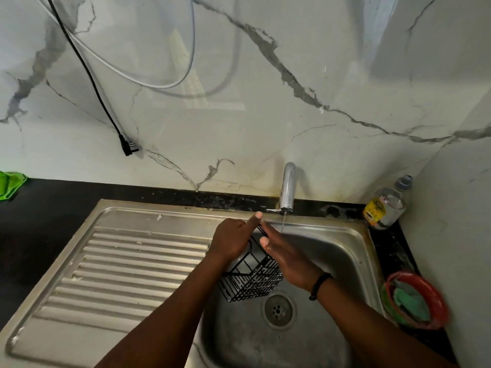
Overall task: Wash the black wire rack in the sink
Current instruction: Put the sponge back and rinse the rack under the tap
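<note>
Left hand (230,239), fingers curled round the upper frame of the black wire rack (251,277), index finger stretched out toward 1 o'clock. It grips the rack from the rack's 10 o'clock side and carries it over the basin of the sink (342,261), off the bottom as far as I can tell.

The rack hangs just up-left of the drain (277,310), at its 11 o'clock. Long axis runs roughly 11 to 5 o'clock: thin top bars up between the two hands, basket end low near the drain.

Right hand (285,257) lies along the rack's 3 o'clock side, fingers straight and together, flat against the wires, thumb up. Not clamped, just pressing or rubbing.

Tap (287,189) at 12–1 o'clock from the rack, thin stream of water (283,223) falling just past the right hand's fingertips, near the rack's top end but not on the basket.

Judgement: rinse step, early to middle. The key relation is that the stream lies at 1 o'clock from the rack, so the basket needs shifting up-right under it. The left hand has the hold and would do the carrying.
</note>
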